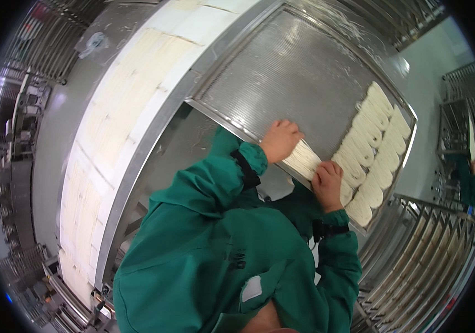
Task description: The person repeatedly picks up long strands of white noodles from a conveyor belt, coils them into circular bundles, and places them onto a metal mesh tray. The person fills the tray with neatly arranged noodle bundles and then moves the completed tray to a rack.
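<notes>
A short hank of pale noodles [303,159] stretches between my two hands, over the near edge of a perforated metal tray [273,61]. My left hand [282,140] is closed on its left end, with the fingertips curled out of sight. On the other end, my right hand [328,180] pinches the strands with bent fingers. Folded noodle portions [379,155] lie in two overlapping rows along the tray's right side, just beyond my right hand. Both my arms are in green sleeves with dark bands at the wrists.
To the left runs a long white conveyor belt [116,89] carrying flat noodle strands, with a metal rail along its side. A rack of stacked trays [423,255] stands at the lower right. Loose noodle scraps [354,28] lie behind the tray. More metal racks [54,41] line the far left.
</notes>
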A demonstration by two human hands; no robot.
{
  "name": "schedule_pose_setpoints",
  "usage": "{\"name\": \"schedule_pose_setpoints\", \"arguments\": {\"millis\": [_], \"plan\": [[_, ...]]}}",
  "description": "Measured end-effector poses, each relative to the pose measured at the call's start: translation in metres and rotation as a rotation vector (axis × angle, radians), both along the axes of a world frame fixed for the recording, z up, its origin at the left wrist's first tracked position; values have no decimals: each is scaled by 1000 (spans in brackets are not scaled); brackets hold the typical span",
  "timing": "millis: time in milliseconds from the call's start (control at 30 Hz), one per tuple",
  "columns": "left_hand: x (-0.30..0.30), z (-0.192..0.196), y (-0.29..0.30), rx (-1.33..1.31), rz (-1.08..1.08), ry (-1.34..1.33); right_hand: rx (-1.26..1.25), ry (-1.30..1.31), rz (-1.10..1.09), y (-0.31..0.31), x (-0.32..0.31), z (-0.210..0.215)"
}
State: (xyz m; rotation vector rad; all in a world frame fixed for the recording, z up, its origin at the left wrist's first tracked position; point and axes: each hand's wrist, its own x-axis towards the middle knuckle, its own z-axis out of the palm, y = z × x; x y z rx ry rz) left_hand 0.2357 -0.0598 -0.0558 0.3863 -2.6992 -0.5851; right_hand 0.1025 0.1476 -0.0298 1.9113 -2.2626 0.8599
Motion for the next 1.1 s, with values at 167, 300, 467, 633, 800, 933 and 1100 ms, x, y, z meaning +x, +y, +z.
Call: {"name": "schedule_pose_setpoints", "arguments": {"millis": [167, 300, 467, 633, 800, 933, 1100], "plan": [[23, 0, -42, 24, 184, 252, 61, -106, 3, 9, -8, -6], [102, 16, -160, 201, 610, 337, 41, -116, -38, 17, -8, -9], [186, 36, -310, -38, 1283, -237, 47, -79, -32, 17, -8, -12], [157, 30, -361, 90, 1231, -425, 53, -75, -13, 17, -9, -11], [96, 10, -349, -228, 926, -330, 54, -118, -48, 12, -7, 2], [46, 30, -296, 557, 608, 142, -61, -259, -83, -14, -17, 22], [-17, 95, -171, 1024, 163, 197, -143, -300, -86, -82, -32, 61]]}}
